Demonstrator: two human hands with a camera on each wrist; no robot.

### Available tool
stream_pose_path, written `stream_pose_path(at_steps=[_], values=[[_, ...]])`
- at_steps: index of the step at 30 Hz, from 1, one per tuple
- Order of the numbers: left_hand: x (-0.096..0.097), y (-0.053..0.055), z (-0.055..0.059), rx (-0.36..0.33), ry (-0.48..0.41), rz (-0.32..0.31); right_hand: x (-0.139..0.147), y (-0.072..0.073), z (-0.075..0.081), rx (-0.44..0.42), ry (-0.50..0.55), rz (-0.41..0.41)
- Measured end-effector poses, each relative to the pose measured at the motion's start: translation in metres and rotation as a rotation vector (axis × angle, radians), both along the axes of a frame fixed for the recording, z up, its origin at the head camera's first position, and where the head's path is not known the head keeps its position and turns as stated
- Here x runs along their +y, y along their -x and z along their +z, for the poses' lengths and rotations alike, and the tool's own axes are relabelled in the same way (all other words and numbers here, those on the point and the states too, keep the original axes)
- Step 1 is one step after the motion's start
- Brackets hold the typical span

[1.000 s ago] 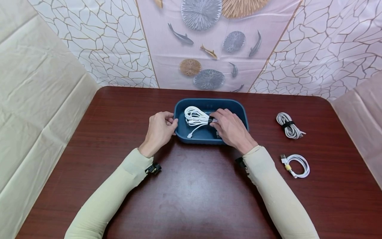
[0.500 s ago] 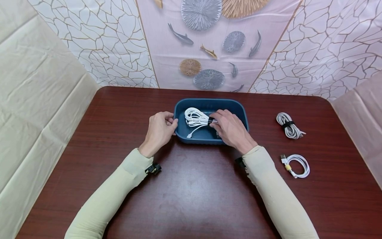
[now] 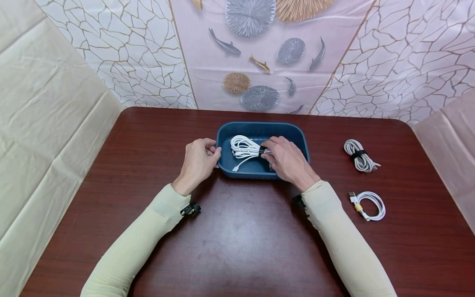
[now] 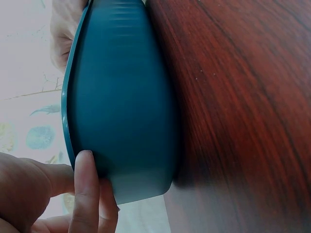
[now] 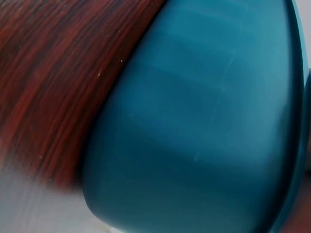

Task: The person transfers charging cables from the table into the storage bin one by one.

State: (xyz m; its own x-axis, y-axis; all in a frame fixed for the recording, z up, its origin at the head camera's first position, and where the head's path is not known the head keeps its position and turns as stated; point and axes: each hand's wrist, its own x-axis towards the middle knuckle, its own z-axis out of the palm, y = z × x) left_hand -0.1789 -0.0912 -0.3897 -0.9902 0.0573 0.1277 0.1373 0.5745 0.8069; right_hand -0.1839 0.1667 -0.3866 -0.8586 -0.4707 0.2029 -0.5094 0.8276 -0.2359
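Note:
A blue rectangular bin (image 3: 245,175) stands on the table, its outer wall filling much of both wrist views. Inside it lies a bundled white cable (image 3: 243,146) with a black strap (image 3: 262,150) round its middle and one plug end trailing toward the near wall. My left hand (image 3: 198,163) pinches the bin's left rim between thumb and fingers; in the left wrist view its fingers (image 4: 86,182) lie against the outer wall. Reaching over the near rim, my right hand (image 3: 287,161) holds the white cable at the strap. Its fingertips are partly hidden, and a small dark item beneath it is unclear.
On the right side of the brown table (image 3: 237,243) lie a grey-white cable bundle (image 3: 360,155) with a black strap and, nearer, a coiled white cable (image 3: 372,205) with a yellow tie. A patterned cloth (image 3: 259,62) hangs behind the table's far edge.
The looped end of the white cable has shifted very slightly toward the near side inside the bin. Both hands keep nearly the same places.

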Motion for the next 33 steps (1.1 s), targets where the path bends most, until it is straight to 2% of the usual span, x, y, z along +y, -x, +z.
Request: stream_pose_path(at_steps=[23,33], values=[[0.0001,-0.0001,0.0012,0.000,0.001,-0.003,-0.0006,0.0007,-0.0010,-0.021,-0.005,-0.023],[0.0000,-0.0001,0.0008,0.002,-0.002,-0.004,-0.0010,0.0006,-0.0002,-0.066,0.002,-0.052]])
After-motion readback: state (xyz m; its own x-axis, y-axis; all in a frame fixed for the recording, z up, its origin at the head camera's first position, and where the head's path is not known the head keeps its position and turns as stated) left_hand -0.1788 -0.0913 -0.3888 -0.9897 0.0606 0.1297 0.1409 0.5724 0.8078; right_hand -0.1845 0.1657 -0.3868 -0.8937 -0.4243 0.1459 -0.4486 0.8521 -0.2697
